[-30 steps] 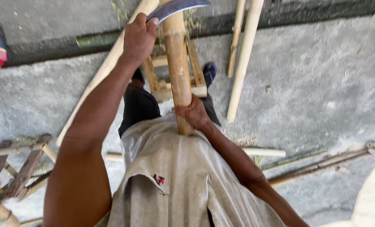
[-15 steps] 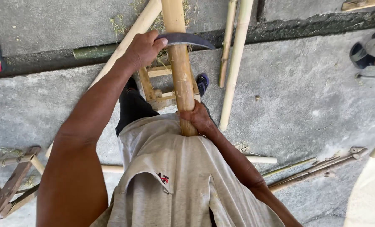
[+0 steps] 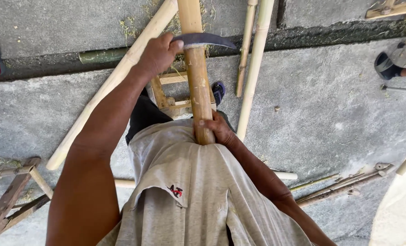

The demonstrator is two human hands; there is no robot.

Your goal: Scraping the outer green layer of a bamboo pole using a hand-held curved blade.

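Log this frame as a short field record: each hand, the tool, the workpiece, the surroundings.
left hand: left hand grips the handle end of a curved blade
right hand: right hand clasps the bamboo pole near the body
blade: lies across the pole
support: small wooden stand under the pole
ground: concrete floor with loose bamboo poles
other: another person's sandalled foot at right edge

- I see no packages, signs or screens anywhere in my view.
- The only label-like mark is a small red and black emblem (image 3: pixel 176 191) on the grey shirt (image 3: pixel 203 200), lower chest.
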